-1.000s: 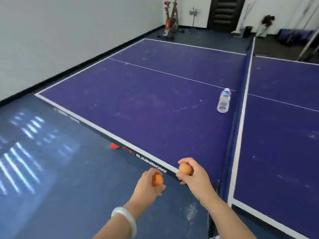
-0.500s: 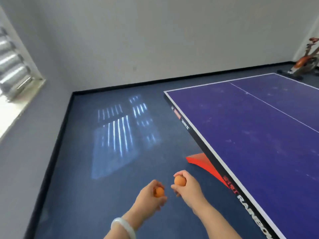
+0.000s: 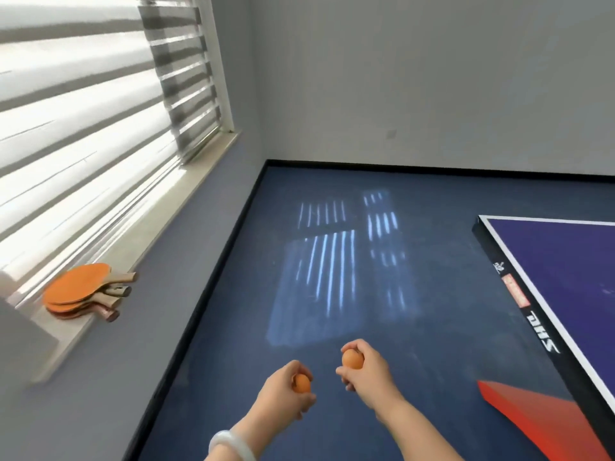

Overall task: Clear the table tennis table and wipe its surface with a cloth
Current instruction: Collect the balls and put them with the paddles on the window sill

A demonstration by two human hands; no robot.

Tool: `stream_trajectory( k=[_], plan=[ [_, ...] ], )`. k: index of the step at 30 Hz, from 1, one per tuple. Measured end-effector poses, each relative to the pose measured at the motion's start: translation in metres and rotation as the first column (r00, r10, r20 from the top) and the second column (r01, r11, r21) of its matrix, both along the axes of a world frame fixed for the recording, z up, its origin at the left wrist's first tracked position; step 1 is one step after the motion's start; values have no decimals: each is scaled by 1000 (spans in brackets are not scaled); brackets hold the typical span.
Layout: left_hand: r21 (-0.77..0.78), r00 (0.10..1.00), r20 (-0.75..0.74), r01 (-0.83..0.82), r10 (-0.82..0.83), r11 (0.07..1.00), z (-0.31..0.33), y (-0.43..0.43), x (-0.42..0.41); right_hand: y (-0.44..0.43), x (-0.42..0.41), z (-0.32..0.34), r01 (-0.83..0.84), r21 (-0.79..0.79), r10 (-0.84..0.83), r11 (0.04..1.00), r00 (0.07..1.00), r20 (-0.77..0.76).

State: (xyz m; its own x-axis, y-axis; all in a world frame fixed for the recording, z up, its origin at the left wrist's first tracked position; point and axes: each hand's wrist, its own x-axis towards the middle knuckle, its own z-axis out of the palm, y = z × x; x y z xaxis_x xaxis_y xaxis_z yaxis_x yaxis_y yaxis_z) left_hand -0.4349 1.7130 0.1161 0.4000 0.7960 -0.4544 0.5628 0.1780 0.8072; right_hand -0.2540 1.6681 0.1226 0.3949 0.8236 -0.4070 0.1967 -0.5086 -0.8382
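At lower centre of the frame, the left hand (image 3: 288,389) is closed around an orange ball (image 3: 301,383); the right hand (image 3: 364,369) clamps a second orange ball (image 3: 352,358). Both are off the worktop (image 3: 565,261), whose visible corner at right is bare. Paddles (image 3: 78,291) lie stacked on the windowsill (image 3: 139,227), left. Judgement: clearing is under way; the balls need setting down, and no cloth is visible.

bare forearms, white bangle (image 3: 229,444) (left wrist)
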Motion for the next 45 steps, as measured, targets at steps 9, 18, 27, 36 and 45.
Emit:
stream_trajectory(
  k=[9,18,27,36,45],
  plan=[
    [6,968,-78,-238,238,971,-12,159,25,218,37,-4,-306,19,305,952,952,30],
    [95,782,-132,-602,609,793,-3,249,-26,385,-19,2,-633,78,635,770,772,-6],
    [64,617,-106,-778,780,625,-15,305,-121,477,-141,1,-803,64,805,593,593,-16],
    [109,436,-84,-890,896,443,-14,344,-226,535,-279,0,-917,54,919,395,395,0],
    [137,170,-118,-973,978,185,-25,361,-297,575,-412,-10,-988,16,988,152,151,-36]
  ],
)
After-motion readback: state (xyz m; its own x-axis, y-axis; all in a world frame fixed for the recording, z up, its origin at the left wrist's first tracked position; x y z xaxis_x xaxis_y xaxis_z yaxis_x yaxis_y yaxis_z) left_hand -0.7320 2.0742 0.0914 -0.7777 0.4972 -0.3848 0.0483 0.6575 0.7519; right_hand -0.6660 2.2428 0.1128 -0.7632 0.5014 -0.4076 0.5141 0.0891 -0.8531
